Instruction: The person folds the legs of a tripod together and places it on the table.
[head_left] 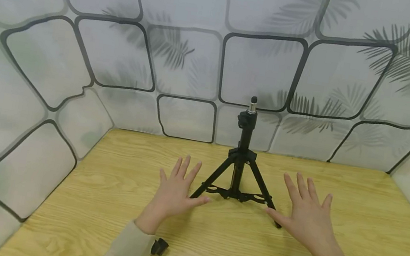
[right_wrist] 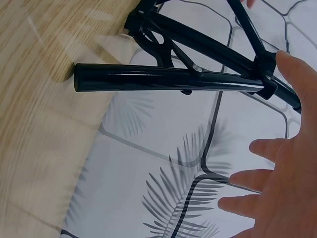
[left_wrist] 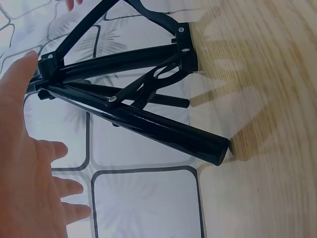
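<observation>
A small black tripod stand [head_left: 240, 160] stands upright on the wooden table, legs spread, with a silver tip and black cap on top. To its left, my left hand [head_left: 173, 192] is held with fingers spread, holding nothing. On the other side my right hand [head_left: 308, 216] is spread the same way, also without anything in it. Both thumbs point inward toward the tripod's legs; whether they touch cannot be told from the head view. In the left wrist view the tripod leg [left_wrist: 148, 124] lies beyond the hand, and the right wrist view shows another leg [right_wrist: 163, 78] with its brace.
The light wooden table [head_left: 95, 209] runs back to a wall [head_left: 191, 63] covered with a grey outlined pattern and leaf prints. Another patterned wall [head_left: 3, 82] borders the left side. Black wrist mounts [head_left: 159, 247] show near the sleeves.
</observation>
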The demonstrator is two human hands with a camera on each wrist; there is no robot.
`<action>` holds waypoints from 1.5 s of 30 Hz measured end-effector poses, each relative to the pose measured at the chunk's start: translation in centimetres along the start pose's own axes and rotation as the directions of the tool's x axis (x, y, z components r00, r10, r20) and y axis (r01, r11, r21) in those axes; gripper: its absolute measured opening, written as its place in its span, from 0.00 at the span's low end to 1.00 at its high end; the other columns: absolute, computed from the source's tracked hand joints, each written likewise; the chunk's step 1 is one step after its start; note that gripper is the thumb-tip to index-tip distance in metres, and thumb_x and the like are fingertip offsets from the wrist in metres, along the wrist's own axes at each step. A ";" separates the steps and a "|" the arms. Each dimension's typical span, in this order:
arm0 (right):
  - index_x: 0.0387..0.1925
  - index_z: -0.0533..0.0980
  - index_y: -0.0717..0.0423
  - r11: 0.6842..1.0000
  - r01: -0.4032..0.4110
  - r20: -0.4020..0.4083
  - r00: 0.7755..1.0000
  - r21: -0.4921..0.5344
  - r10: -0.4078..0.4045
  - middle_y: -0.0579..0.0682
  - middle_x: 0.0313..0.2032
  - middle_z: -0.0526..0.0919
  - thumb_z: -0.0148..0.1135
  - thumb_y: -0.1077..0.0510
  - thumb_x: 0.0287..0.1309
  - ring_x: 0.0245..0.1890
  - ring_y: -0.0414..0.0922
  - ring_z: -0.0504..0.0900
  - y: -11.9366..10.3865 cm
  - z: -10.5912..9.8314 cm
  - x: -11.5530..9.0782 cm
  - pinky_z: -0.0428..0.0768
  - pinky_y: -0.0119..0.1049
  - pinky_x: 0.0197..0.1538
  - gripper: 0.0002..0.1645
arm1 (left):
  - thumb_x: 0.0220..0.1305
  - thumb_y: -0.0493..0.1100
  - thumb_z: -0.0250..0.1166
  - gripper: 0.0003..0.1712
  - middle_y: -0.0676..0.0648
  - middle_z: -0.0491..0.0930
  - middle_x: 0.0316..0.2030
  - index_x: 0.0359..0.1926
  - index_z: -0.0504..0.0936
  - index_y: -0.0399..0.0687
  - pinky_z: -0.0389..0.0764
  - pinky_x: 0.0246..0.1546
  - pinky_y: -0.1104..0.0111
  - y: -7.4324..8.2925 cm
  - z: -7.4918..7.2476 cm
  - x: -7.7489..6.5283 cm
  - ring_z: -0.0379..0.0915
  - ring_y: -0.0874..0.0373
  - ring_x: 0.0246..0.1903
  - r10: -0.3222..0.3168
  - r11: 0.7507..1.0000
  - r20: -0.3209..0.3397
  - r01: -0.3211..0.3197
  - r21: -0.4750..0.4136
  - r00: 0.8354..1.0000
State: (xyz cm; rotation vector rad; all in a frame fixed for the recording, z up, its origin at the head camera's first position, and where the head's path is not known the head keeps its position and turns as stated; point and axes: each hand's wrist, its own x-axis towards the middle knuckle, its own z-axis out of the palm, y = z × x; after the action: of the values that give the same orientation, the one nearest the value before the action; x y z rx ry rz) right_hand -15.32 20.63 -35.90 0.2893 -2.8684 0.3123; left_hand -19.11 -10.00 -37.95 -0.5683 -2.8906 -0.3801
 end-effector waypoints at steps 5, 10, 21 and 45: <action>0.66 0.51 0.54 1.000 0.002 -0.020 1.000 0.013 -0.002 0.65 0.64 0.50 0.51 0.25 0.43 0.62 0.63 0.46 0.0 -0.1 0.0 0.35 0.71 0.50 0.57 | 0.49 0.74 0.49 0.52 0.43 0.39 0.67 0.68 0.46 0.55 0.45 0.51 0.36 0.0 -0.1 0.0 0.36 0.45 0.65 0.008 1.000 -0.016 -0.008 -0.007 1.000; 0.62 0.59 0.59 0.999 0.019 -0.092 0.996 0.027 -0.016 0.66 0.60 0.58 0.57 0.31 0.44 0.59 0.64 0.54 0.0 0.0 0.1 0.44 0.69 0.51 0.51 | 0.51 0.71 0.52 0.49 0.41 0.52 0.64 0.67 0.51 0.50 0.53 0.53 0.42 -0.1 0.0 0.0 0.47 0.46 0.63 0.036 0.999 -0.053 -0.037 -0.018 0.998; 0.55 0.67 0.65 0.998 0.044 -0.173 0.984 0.043 -0.036 0.67 0.54 0.66 0.65 0.41 0.43 0.53 0.63 0.64 -0.2 0.0 0.2 0.53 0.66 0.51 0.43 | 0.55 0.67 0.52 0.43 0.39 0.60 0.60 0.64 0.59 0.45 0.63 0.51 0.49 -0.1 -0.1 0.1 0.57 0.46 0.58 0.074 0.997 -0.088 -0.075 -0.004 0.993; 0.44 0.75 0.67 0.972 0.081 -0.226 0.974 0.222 -0.030 0.63 0.41 0.78 0.64 0.56 0.47 0.39 0.60 0.76 -0.3 0.0 1.2 0.73 0.53 0.39 0.23 | 0.58 0.52 0.59 0.21 0.45 0.80 0.39 0.46 0.78 0.42 0.76 0.27 0.67 -0.5 0.7 0.5 0.77 0.55 0.30 0.101 0.981 -0.146 -0.123 -0.149 0.984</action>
State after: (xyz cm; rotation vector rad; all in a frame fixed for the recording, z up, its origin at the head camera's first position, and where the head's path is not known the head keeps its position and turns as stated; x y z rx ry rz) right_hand -16.37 20.20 -35.55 0.3524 -2.6013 0.6275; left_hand -19.85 -10.11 -38.60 -0.6968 -2.6982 -0.6093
